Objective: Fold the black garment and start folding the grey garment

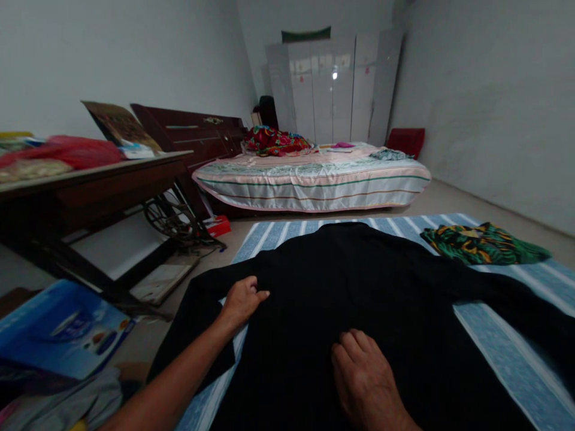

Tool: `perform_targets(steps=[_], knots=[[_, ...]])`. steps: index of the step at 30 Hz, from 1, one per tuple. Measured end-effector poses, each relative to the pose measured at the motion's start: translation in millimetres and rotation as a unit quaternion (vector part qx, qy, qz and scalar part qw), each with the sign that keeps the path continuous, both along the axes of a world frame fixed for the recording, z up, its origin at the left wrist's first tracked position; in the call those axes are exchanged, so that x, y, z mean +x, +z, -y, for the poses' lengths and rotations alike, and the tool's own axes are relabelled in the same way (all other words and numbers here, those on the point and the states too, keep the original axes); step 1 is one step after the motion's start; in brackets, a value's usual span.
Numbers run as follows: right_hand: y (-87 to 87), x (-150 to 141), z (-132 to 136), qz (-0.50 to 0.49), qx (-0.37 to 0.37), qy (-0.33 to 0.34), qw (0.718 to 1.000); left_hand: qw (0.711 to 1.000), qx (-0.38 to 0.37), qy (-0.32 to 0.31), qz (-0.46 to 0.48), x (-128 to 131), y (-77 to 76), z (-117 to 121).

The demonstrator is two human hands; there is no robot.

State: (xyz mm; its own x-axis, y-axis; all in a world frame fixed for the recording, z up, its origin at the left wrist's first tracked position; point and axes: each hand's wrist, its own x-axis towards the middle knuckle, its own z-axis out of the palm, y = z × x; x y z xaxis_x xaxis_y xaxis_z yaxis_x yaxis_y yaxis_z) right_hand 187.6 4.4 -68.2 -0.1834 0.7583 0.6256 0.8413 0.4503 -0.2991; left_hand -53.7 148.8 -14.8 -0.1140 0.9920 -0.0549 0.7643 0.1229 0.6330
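Observation:
A black long-sleeved shirt (pixel 341 275) lies spread out in front of me, its collar pointing away. Its left sleeve bends back toward me, while the right one stretches out to the side. At the left armpit, my left hand (pixel 242 301) is closed on the cloth with the thumb sticking out. My right hand (pixel 363 374) rests on the middle of the shirt, fingers curled down against the fabric. The fingertips of that hand are hidden, and dark cloth shows no clear fold there. Under the shirt is a blue and white striped sheet (pixel 269 235).
A green and black patterned garment (pixel 485 244) lies on the sheet at right. To the left stand a sewing machine table (pixel 112 175) and a blue box (pixel 63 329). A bed (pixel 314 185) and a wardrobe (pixel 323 90) are farther back.

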Motion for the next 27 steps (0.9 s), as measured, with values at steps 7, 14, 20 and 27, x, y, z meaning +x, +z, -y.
perform_targets(steps=[7, 14, 20, 27], knots=[[-1.3, -1.1, -1.8, 0.005, -0.003, -0.001, 1.0, 0.94, -0.027, -0.004, -0.339, 11.0, 31.1, 12.0], [-0.3, -1.7, -3.0, 0.009, 0.008, -0.004, 1.0, 0.887, 0.154, -0.239, -0.364, 85.2, 36.9, 11.2], [-4.0, -0.7, -4.5, 0.01, 0.002, -0.006, 1.0, 0.907, 0.116, -0.272, -0.298, 141.3, 2.8, -59.4], [0.6, -1.1, -5.6, 0.018, 0.0, -0.004, 1.0, 0.927, 0.02, -0.218, -0.305, 139.2, -16.7, -84.7]])
